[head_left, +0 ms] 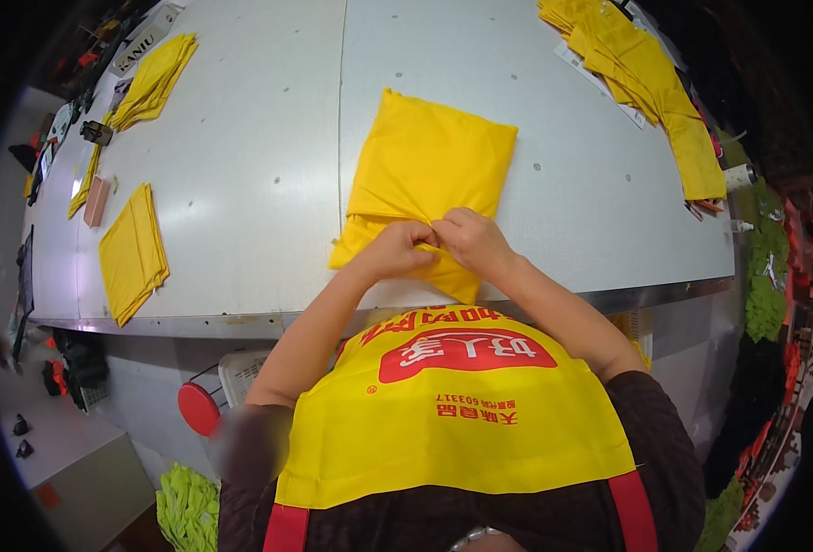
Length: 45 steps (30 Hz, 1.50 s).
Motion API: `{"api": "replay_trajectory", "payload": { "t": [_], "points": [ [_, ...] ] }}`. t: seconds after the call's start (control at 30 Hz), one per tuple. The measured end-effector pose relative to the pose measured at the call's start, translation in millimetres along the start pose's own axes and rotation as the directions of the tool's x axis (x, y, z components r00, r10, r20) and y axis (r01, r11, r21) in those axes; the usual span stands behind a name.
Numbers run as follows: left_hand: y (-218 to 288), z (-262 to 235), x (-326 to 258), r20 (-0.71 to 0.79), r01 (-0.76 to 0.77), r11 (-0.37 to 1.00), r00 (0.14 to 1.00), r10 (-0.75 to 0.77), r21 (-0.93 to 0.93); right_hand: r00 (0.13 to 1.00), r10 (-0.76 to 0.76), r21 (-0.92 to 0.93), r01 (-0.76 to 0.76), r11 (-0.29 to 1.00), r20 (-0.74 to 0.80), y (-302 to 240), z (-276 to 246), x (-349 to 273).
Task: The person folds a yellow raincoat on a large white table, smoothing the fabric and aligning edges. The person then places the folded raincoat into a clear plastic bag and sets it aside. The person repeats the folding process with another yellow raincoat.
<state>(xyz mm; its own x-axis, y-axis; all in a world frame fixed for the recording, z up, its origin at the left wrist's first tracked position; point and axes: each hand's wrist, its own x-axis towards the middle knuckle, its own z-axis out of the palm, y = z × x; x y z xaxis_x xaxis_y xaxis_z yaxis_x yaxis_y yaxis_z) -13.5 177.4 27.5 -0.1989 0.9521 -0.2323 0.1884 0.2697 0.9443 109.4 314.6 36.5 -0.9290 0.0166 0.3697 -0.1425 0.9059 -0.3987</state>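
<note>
A yellow folded cloth (434,156) lies near the front edge of the pale table, its lower part creased and bunched. My left hand (401,250) is closed at the gathered part of the cloth, fingers curled inward. Just beside it, my right hand (471,241) pinches the same cloth between thumb and fingers. The two hands almost touch. A corner of the fabric hangs down below them toward the table edge. What lies under the fingertips is hidden.
On the left of the table (250,184) sit a folded yellow stack (133,253), another yellow stack (155,81), a pinkish block (96,201) and a small black object (97,133). At the far right, yellow cloths (623,69) lie in a long overlapping pile. A red round stool seat (199,409) stands below.
</note>
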Motion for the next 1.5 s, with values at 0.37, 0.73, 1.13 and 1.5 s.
{"api": "replay_trajectory", "payload": {
  "t": [0.37, 0.73, 1.13, 1.5],
  "points": [
    [50.2, 2.3, -0.2, 0.027, -0.495, 0.426, 0.676, 0.737, 0.758, 0.997, -0.059, -0.08, 0.055, 0.995, -0.049, -5.2, -25.8, -17.0],
    [1.7, 24.7, 13.1, -0.18, -0.386, 0.819, 0.851, 0.494, 0.424, 0.637, 0.771, 0.16, -0.761, 0.629, 0.002, 18.8, -10.7, -64.9],
    [-10.0, 40.4, 16.1, -0.339, -0.339, 0.849, 0.807, 0.484, 0.405, 0.378, 0.699, 0.368, -0.913, 0.174, 0.608, 54.3, -41.3, -74.1],
    [-18.5, 39.4, 12.6, -0.358, -0.397, 0.84, 0.773, 0.523, 0.37, 0.624, 0.687, 0.205, -0.777, 0.594, 0.373, 0.0, -40.2, -29.5]
  ]
}}
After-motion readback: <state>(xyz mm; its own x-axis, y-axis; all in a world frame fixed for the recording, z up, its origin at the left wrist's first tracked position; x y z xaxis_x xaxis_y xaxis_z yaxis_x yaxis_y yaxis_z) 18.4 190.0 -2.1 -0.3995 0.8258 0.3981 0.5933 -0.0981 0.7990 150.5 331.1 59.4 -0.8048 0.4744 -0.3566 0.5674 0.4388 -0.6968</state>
